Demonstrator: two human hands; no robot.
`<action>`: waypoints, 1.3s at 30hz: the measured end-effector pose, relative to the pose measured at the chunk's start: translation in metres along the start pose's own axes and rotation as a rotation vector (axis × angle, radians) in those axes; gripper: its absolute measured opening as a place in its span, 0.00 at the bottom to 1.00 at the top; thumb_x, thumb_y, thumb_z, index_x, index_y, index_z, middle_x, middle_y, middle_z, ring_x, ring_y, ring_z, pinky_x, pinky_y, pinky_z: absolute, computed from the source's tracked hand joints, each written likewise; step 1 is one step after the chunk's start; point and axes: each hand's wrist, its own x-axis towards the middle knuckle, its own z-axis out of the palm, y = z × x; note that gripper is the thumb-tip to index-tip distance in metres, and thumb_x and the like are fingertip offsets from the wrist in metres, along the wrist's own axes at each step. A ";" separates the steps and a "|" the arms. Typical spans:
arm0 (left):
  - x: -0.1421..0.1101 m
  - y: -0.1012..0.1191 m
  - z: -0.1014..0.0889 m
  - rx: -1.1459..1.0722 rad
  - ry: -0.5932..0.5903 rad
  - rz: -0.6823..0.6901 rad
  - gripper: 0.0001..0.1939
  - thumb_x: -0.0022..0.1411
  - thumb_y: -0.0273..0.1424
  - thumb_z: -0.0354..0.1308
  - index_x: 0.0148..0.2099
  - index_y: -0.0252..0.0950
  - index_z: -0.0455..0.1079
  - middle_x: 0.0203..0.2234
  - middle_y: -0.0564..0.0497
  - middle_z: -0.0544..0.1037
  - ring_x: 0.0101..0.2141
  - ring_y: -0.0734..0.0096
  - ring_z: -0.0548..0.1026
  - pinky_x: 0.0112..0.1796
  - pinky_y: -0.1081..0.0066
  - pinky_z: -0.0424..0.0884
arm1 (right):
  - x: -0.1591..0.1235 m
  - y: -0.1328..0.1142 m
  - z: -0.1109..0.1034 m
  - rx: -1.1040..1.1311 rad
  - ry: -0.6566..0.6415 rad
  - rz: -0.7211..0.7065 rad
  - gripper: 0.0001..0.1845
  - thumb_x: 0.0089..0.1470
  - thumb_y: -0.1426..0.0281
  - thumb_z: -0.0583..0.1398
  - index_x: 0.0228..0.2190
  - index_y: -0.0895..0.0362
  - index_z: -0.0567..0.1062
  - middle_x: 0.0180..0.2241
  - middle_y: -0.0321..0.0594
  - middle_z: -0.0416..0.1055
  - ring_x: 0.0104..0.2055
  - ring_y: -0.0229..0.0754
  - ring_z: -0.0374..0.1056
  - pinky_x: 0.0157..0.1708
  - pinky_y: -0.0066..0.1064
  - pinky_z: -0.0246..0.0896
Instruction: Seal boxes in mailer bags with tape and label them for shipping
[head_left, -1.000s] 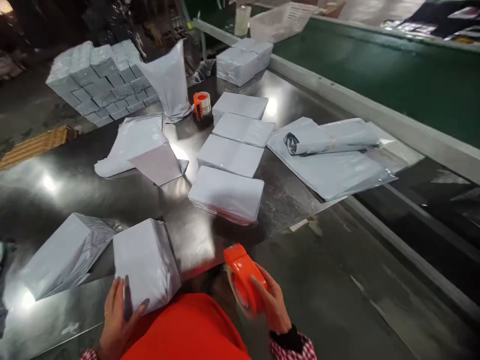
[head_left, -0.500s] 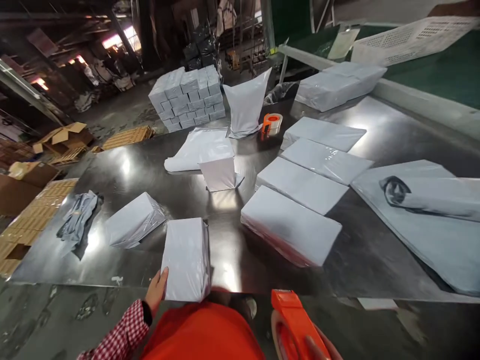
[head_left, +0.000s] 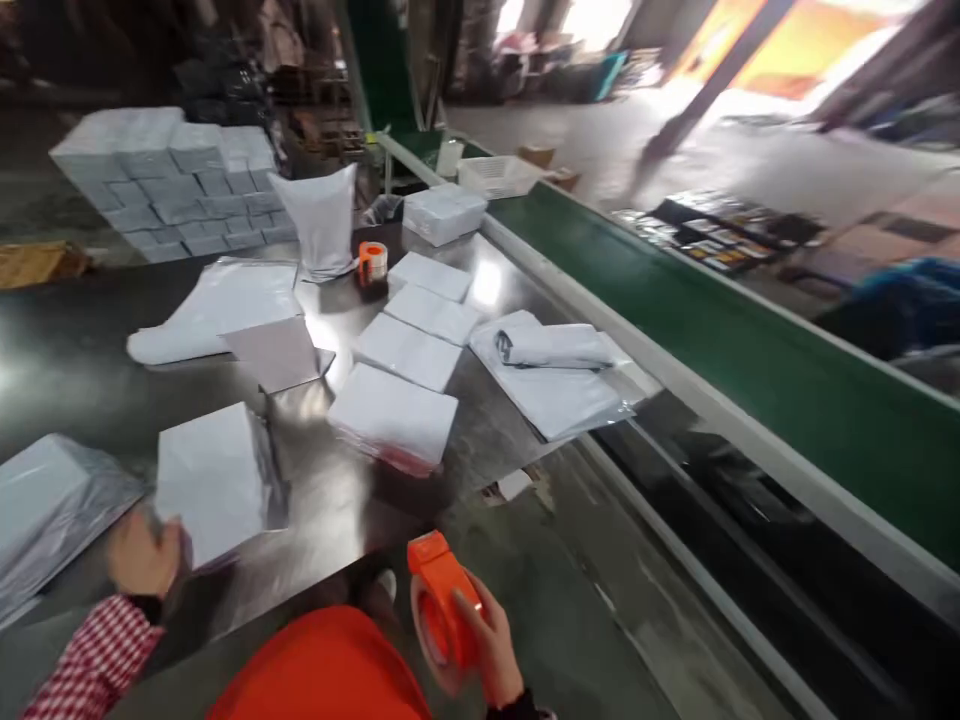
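My right hand (head_left: pixel 491 640) is closed round an orange tape dispenser (head_left: pixel 444 600) with a roll of tape in it, held over the floor in front of the table. My left hand (head_left: pixel 146 555), smeared by motion, is at the lower left corner of a white wrapped package (head_left: pixel 210 480); whether its fingers grip the package I cannot tell. Another white package (head_left: pixel 52 500) lies at the left, close to this hand. Several flat white packages (head_left: pixel 394 405) lie in a row towards the middle of the table.
On the metal table (head_left: pixel 322 500) are white bags (head_left: pixel 217 310), an upright white bag (head_left: pixel 322 225), a second tape dispenser (head_left: pixel 373 262) and a rolled sheet (head_left: pixel 555 346). A green conveyor (head_left: pixel 675 320) runs along the right. Stacked white packages (head_left: pixel 172 190) stand behind.
The view has swung right, bringing in more of the conveyor. The tape dispenser has come up further into view with my right hand. My left hand remains beside the same package, now blurred.
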 end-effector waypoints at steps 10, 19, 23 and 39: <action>-0.045 0.255 0.098 0.125 -0.337 1.314 0.29 0.62 0.33 0.58 0.64 0.34 0.61 0.62 0.39 0.64 0.64 0.48 0.57 0.61 0.50 0.58 | -0.038 0.024 -0.038 0.202 0.252 -0.012 0.34 0.31 0.50 0.72 0.38 0.60 0.80 0.38 0.52 0.79 0.41 0.58 0.75 0.42 0.43 0.71; -0.080 0.306 0.154 0.409 -0.473 1.369 0.28 0.58 0.27 0.63 0.61 0.47 0.68 0.66 0.33 0.53 0.65 0.37 0.52 0.57 0.37 0.54 | -0.064 0.038 -0.041 0.388 0.395 -0.021 0.33 0.32 0.50 0.71 0.37 0.59 0.81 0.35 0.50 0.80 0.38 0.56 0.75 0.38 0.42 0.72; -0.075 0.296 0.152 0.382 -0.494 1.413 0.09 0.59 0.25 0.61 0.42 0.39 0.78 0.66 0.32 0.55 0.64 0.36 0.52 0.58 0.37 0.52 | -0.060 0.048 -0.047 0.356 0.395 -0.015 0.35 0.29 0.49 0.72 0.37 0.59 0.81 0.37 0.50 0.80 0.41 0.57 0.74 0.43 0.43 0.71; -0.048 0.216 0.116 0.352 -0.474 1.537 0.30 0.59 0.26 0.53 0.64 0.31 0.60 0.64 0.33 0.58 0.64 0.48 0.57 0.60 0.47 0.55 | -0.036 0.041 -0.044 0.311 0.334 0.045 0.36 0.31 0.50 0.71 0.39 0.61 0.79 0.39 0.53 0.79 0.43 0.60 0.74 0.45 0.47 0.70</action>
